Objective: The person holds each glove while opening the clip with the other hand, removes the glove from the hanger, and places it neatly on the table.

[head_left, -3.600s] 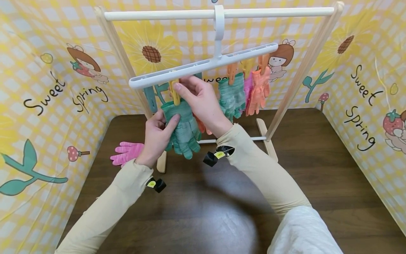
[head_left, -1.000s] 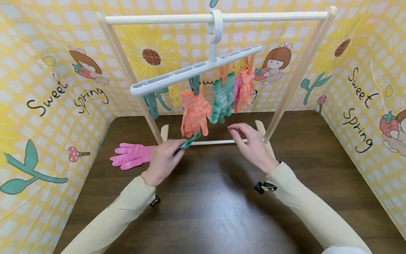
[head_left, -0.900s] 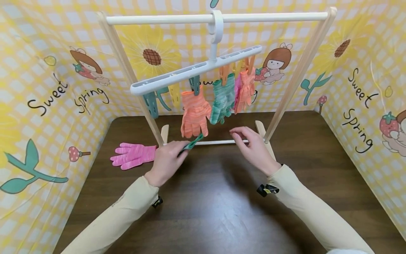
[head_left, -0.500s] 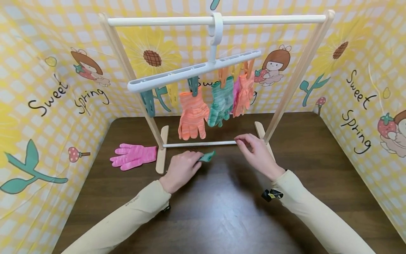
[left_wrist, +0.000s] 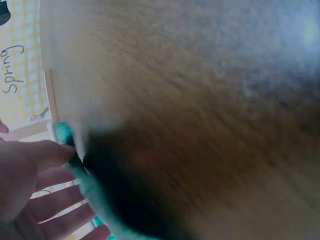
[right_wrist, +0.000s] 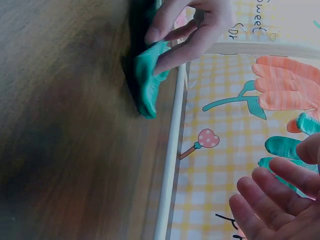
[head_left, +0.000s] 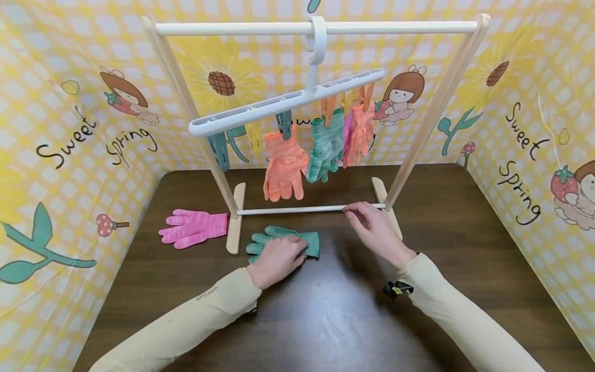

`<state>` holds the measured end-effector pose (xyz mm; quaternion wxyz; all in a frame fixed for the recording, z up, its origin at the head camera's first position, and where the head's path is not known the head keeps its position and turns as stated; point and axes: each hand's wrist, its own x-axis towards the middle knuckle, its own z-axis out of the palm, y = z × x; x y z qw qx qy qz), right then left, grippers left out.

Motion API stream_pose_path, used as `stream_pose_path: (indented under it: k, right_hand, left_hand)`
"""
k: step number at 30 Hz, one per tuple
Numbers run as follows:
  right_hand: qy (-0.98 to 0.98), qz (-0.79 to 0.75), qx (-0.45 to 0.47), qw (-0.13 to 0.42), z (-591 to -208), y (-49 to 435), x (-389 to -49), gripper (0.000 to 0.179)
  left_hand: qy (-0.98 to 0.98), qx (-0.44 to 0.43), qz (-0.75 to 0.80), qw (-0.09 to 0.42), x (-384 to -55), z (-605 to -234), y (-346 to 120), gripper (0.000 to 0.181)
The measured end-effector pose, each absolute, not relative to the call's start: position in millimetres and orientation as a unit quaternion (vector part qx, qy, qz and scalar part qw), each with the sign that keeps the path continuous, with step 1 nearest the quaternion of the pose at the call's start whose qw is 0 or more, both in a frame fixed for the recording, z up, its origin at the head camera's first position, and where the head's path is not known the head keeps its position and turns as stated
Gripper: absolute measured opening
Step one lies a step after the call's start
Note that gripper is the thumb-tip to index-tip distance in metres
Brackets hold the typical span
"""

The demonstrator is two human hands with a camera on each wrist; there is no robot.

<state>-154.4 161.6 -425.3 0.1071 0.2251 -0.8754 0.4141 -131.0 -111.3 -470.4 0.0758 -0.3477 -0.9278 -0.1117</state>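
Observation:
A green glove (head_left: 312, 245) lies on the dark wooden table in front of the rack, fingers pointing left. My left hand (head_left: 280, 257) is over it, and the right wrist view shows thumb and fingers pinching the glove's cuff (right_wrist: 147, 82). To the right, my right hand (head_left: 377, 232) holds nothing; its fingers are loosely bent near the rack's lower bar (head_left: 297, 210). A pink glove (head_left: 194, 228) lies flat at the left, beside the rack's foot. From the white hanger (head_left: 260, 112) hang an orange glove (head_left: 284, 168) and a green glove (head_left: 324, 147) in clothespins.
The hanger hooks tilted over the rack's top bar (head_left: 395, 27). At its right end hang another orange glove (head_left: 359, 135) and a partly hidden pink one. A yellow clothespin (head_left: 253, 137) and a teal clothespin (head_left: 218, 151) at the left carry no glove. Patterned cloth walls surround the table.
The green glove came off the yellow clothespin; my left hand carried it down and right onto the table, where it now lies flat. My right hand left the hanger and moved lower right.

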Motion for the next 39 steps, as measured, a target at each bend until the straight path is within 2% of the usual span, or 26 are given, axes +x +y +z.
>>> stream_pose_path:
  k: [6, 10, 13, 27, 39]
  right_hand:
    - [-0.874, 0.417, 0.226, 0.1, -426.7, 161.3, -151.6, 0.019]
    - [-0.878, 0.412, 0.223, 0.098, -428.8, 161.8, -150.1, 0.019]
    - [-0.884, 0.401, 0.221, 0.096, -431.7, 162.5, -149.3, 0.019]
    - [-0.885, 0.403, 0.219, 0.078, -441.0, 164.6, -141.4, 0.019]
    - [-0.879, 0.411, 0.225, 0.086, -444.3, 165.6, -142.3, 0.018]
  left_hand:
    - [-0.927, -0.348, -0.119, 0.071, -133.6, -473.8, -116.7, 0.003]
    - [-0.927, -0.351, -0.111, 0.069, -135.7, -473.6, -119.4, 0.016]
    - [-0.927, -0.354, -0.107, 0.065, -137.5, -473.7, -120.2, 0.02]
    - [-0.931, -0.342, -0.11, 0.065, -144.5, -479.4, -125.6, 0.024]
    - [-0.929, -0.342, -0.13, 0.06, -146.4, -479.2, -128.2, 0.024]
